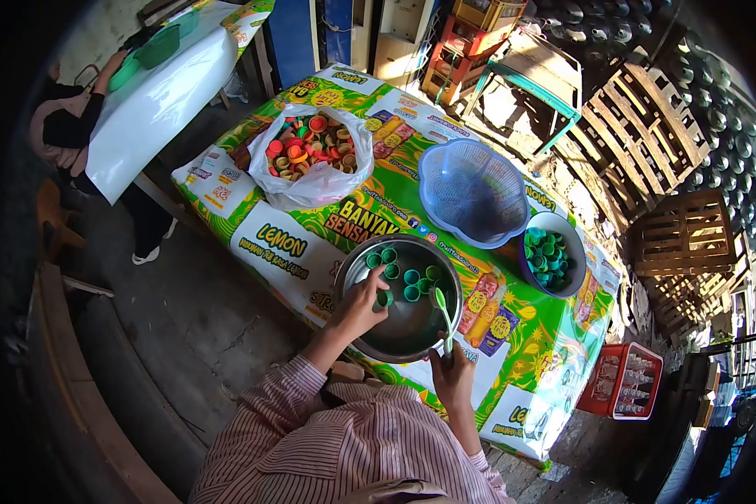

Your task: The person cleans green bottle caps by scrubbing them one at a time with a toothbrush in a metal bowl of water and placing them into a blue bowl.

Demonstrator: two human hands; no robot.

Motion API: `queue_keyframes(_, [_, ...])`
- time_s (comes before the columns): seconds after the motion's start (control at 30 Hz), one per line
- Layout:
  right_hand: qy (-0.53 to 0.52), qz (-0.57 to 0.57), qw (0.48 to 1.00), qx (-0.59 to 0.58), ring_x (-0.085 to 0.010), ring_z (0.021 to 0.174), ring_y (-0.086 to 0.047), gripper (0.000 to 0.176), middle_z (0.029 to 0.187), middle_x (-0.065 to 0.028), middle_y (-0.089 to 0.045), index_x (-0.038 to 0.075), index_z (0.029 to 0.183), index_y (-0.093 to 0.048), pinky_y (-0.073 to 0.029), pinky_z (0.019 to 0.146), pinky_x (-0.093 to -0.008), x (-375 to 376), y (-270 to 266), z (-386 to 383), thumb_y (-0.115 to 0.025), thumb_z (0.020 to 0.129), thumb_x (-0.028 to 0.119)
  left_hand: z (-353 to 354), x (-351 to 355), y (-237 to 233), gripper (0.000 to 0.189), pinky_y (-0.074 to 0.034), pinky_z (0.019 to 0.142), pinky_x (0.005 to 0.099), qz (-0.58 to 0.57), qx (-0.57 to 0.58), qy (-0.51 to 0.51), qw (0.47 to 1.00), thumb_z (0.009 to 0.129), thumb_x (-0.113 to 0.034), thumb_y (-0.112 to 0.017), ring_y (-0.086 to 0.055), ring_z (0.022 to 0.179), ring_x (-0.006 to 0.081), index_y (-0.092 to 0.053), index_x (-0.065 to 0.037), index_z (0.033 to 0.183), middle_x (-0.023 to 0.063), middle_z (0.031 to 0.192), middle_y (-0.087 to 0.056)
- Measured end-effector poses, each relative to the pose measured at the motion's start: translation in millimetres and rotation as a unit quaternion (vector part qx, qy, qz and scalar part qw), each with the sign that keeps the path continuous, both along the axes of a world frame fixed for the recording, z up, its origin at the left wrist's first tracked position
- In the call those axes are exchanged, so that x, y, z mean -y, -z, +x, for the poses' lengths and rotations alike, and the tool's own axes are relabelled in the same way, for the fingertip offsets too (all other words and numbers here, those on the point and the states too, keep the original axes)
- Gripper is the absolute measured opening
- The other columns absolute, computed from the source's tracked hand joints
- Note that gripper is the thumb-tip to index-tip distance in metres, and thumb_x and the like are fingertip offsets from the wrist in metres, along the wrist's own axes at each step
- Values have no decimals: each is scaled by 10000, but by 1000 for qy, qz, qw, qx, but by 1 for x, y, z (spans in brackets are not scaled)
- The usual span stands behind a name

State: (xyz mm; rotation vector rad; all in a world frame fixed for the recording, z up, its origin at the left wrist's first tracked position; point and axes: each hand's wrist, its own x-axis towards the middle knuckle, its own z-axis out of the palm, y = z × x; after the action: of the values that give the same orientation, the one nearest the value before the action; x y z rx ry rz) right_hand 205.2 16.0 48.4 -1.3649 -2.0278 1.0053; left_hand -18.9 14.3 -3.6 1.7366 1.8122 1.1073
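Note:
Over the left side of a round metal basin (pixel 405 349), my left hand (pixel 359 307) has its fingers closed on a small green cup (pixel 384 298). Several more green cups (pixel 412 277) stand inside the basin, in groups at its back and middle. My right hand (pixel 454 370) is at the basin's front right rim, wrapped round the handle of a light green spoon (pixel 442 301), whose head points up over the basin. To the right, a grey bowl (pixel 573 273) holds many green cups (pixel 548 256).
A plastic bag (pixel 298 191) of red, orange and tan cups and a blue basket (pixel 470 189) stand on the patterned table (pixel 269 244). Another person (pixel 67 126) is at a white table (pixel 164 109) on the left. A red crate (pixel 620 382) stands right.

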Motion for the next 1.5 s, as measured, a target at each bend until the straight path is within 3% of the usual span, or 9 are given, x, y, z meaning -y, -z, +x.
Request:
queue_keyframes(0.1, [-23, 22, 999, -5, -303, 536, -583, 385, 629, -173, -580, 32, 1267, -415, -408, 471, -394, -5, 9, -1, -463, 899, 136, 1, 2, -6, 837, -477, 783, 365, -2, 24, -10, 1000, 649, -26, -686, -594, 870, 300, -193, -14, 1326, 152, 965, -600])
queue_keyframes(0.23, [-97, 23, 994, 50, -387, 607, -584, 475, 746, -217, -606, 147, 1340, -355, -428, 507, -470, 0, 5, -10, -468, 881, 108, 3, 4, -15, 984, -474, 809, 342, 7, 69, -27, 997, 661, -49, -692, -603, 885, 281, -33, -23, 1391, 148, 957, -617])
queue_keyframes(0.27, [-110, 46, 992, 40, -360, 584, -582, 451, 676, -231, -571, 108, 1324, -389, -432, 529, -410, 2, 2, -14, -461, 880, 67, 3, 1, -18, 984, -474, 809, 342, 11, 68, -27, 997, 661, -49, -692, -603, 885, 281, -33, -23, 1391, 148, 957, -617])
queue_keyframes(0.57, [-132, 105, 978, 124, -321, 544, -584, 457, 722, -161, -610, 166, 1314, -414, -430, 465, -423, -3, 6, -13, -488, 867, 105, 6, 7, -29, 1134, -482, 769, 337, -52, 86, -50, 994, 634, -44, -704, -615, 812, 261, 143, -64, 1388, 144, 886, -627])
queue_keyframes(1.1, [-50, 118, 985, 116, -290, 498, -579, 471, 743, -127, -619, 205, 1325, -397, -440, 422, -409, -9, 23, -11, -493, 868, 145, 7, 11, -42, 1148, -489, 749, 337, -59, 109, -50, 991, 617, -18, -691, -620, 794, 264, 158, -82, 1387, 144, 880, -633])
queue_keyframes(1.27, [-119, 130, 976, 131, -279, 503, -582, 478, 735, -117, -620, 186, 1325, -399, -445, 431, -395, 4, 17, -8, -497, 862, 121, 5, 12, -40, 1138, -494, 731, 330, -42, 126, -54, 990, 620, -33, -694, -620, 767, 238, 142, -75, 1391, 124, 859, -637])
queue_keyframes(1.33, [-50, 118, 984, 120, -278, 500, -576, 476, 738, -109, -624, 167, 1323, -403, -444, 441, -389, -1, 23, -7, -498, 860, 110, 6, 14, -43, 1157, -495, 739, 320, -61, 111, -54, 990, 624, -27, -695, -622, 767, 242, 179, -79, 1379, 126, 878, -642])
queue_keyframes(1.43, [-44, 86, 993, 72, -286, 508, -576, 467, 694, -145, -603, 135, 1318, -408, -428, 459, -385, 4, 17, -3, -495, 862, 85, 7, 16, -40, 1040, -503, 728, 302, -6, 152, -59, 987, 633, -21, -697, -628, 770, 218, -4, -53, 1407, 119, 886, -644])
queue_keyframes(1.5, [-49, 26, 996, 66, -300, 520, -580, 449, 630, -179, -573, 123, 1309, -420, -412, 472, -388, 4, 10, -2, -490, 869, 78, 2, 13, -39, 712, -509, 732, 275, -49, 191, -13, 980, 705, -16, -678, -627, 815, 156, -322, -13, 1321, 95, 919, -642])
